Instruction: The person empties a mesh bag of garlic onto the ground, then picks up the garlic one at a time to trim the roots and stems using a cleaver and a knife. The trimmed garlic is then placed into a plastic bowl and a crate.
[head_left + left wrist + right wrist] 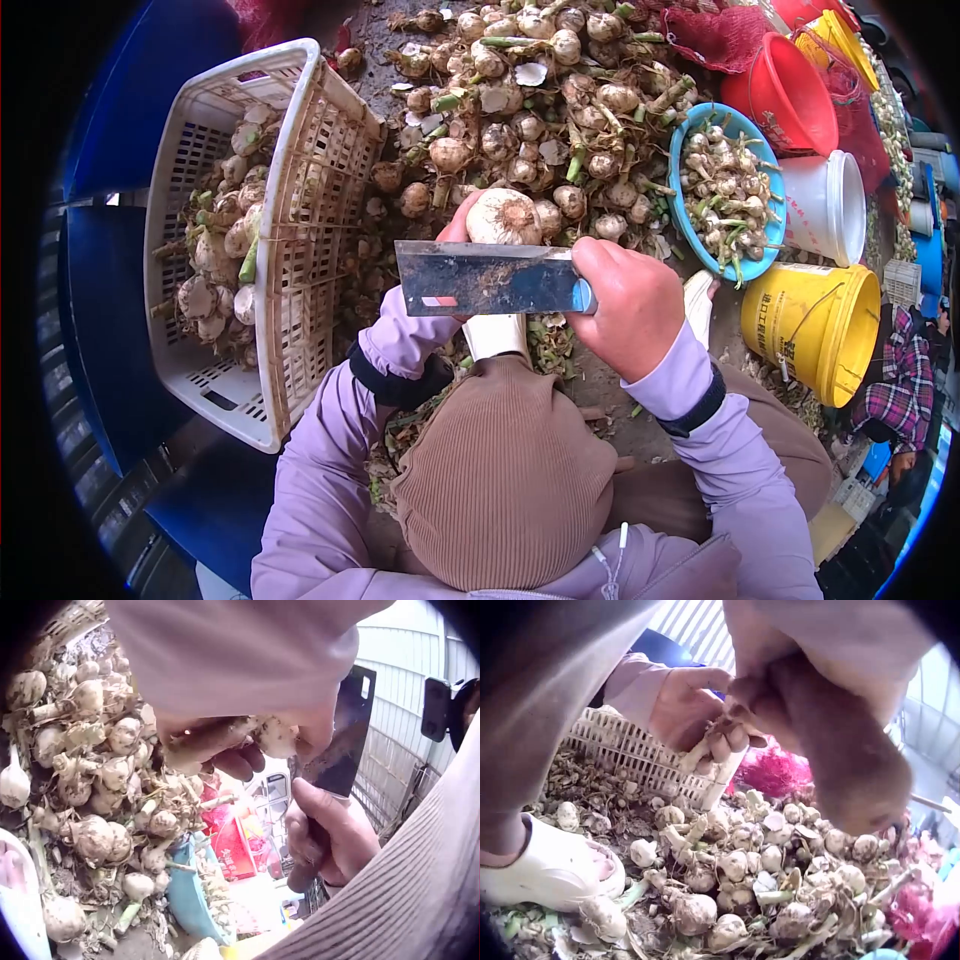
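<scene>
Head view: hands [630,305] hold a cleaver [490,280]; a garlic bulb [503,217].

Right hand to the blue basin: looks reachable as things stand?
Probably yes: the basin sits near the right hand, nothing visibly blocking. That hand grips the cleaver, though, so grasping likely needs it freed.

Garlic-sorting area w/ bulb heap [520,125], crate [300,215], buckets [815,330].

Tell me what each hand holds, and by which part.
The right hand grips a cleaver by its handle; the left hand holds a garlic bulb by its stem.
</scene>
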The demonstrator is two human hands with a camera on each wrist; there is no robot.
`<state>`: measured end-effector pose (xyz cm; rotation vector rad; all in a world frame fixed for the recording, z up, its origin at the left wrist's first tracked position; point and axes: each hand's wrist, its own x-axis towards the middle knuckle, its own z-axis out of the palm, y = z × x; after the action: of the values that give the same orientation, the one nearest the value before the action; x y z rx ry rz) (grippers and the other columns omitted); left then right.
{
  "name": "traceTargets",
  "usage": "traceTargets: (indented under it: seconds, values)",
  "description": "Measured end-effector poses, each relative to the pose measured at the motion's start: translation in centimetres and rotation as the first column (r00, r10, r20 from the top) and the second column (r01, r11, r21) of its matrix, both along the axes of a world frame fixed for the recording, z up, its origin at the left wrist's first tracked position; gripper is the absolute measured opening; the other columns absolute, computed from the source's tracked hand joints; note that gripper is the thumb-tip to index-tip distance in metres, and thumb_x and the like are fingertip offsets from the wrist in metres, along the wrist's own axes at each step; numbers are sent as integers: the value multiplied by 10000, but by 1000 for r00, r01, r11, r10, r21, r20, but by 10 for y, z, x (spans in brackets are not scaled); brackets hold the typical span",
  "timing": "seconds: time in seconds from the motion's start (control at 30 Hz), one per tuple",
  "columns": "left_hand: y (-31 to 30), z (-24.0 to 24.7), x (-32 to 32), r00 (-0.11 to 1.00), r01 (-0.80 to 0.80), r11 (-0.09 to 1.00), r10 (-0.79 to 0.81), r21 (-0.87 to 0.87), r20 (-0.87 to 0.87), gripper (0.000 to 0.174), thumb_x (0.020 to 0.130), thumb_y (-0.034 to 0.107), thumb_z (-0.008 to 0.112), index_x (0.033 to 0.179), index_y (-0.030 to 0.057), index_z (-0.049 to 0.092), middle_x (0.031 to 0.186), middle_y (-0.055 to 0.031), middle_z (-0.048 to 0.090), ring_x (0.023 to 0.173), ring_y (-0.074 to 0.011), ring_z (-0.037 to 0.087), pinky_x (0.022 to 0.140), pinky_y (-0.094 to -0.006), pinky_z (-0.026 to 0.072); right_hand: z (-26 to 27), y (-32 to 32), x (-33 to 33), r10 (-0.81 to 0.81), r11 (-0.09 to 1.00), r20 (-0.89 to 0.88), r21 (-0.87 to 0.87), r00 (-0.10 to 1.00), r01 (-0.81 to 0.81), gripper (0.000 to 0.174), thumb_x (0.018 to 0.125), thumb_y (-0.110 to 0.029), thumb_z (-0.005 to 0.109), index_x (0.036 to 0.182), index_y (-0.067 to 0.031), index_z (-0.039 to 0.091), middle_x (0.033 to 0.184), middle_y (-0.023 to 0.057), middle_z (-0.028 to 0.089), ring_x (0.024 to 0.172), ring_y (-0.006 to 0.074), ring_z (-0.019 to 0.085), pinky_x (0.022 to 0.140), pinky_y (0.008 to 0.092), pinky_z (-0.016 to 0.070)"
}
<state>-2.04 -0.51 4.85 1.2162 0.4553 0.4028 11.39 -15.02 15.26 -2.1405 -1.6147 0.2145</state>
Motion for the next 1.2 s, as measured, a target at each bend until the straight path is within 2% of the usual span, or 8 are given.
traceTargets:
  seconds: [0.6,0.73,0.77,0.87,0.97,1.03,1.07,1.2]
  values:
    - [-7,1,-14,972,211,957,-183,201,-147,753,721,228,807,1340,33,426,1211,-98,566,1086,-205,575,998,-342,433,-25,-5,11,-37,997,-10,67,999,37,215,700,-119,695,812,-87,514,694,104,569,656,296,618,552,384,482]
    - [1,51,-25,975,192,956,-211,223,65,535,700,108,742,1182,29,523,1067,-82,595,996,-168,572,924,-319,439,-44,-21,49,-302,940,-76,-188,950,284,118,818,-138,645,834,-83,542,713,144,624,658,350,636,563,437,499]
    - [5,51,-28,982,168,941,-186,294,34,540,694,121,757,1168,26,516,1048,-73,594,994,-156,571,918,-315,446,-48,-22,49,-290,953,-89,-122,953,279,126,816,-150,653,839,-82,549,705,145,619,645,347,633,557,431,496]
    - [1,41,-18,992,107,991,-111,-76,-52,577,751,152,759,1238,25,475,1098,-51,590,1021,-134,566,922,-299,451,-12,-7,21,-225,969,-313,29,923,246,266,779,-209,735,854,-27,556,835,142,617,760,309,636,657,398,504]
    - [-2,47,-10,971,213,977,-215,-24,-107,788,745,190,808,1374,13,367,1211,-87,557,1142,-169,520,991,-324,415,-11,19,9,4,943,-365,310,931,118,348,753,-234,770,893,12,567,896,138,618,809,307,631,721,379,508]
    - [4,42,-13,978,205,978,-204,31,-34,919,730,197,832,1436,-6,279,1308,-122,511,1226,-205,474,1023,-343,395,-21,27,13,-32,967,-719,154,694,205,412,742,-241,801,970,25,584,890,113,630,829,250,637,749,342,515]
    - [6,42,-15,982,187,982,-187,18,-10,859,760,177,801,1427,-17,296,1298,-127,534,1222,-210,493,1026,-348,397,-20,23,13,-117,948,-948,-18,295,316,447,741,-230,819,1046,12,597,884,73,622,881,180,615,778,309,509]
    - [18,36,-20,947,290,924,-240,248,-211,775,791,169,766,1405,-28,337,1241,-137,588,1161,-200,554,1010,-349,419,-29,23,2,-55,971,-900,54,433,235,458,749,-197,818,1071,31,585,852,33,586,806,117,594,783,258,505]
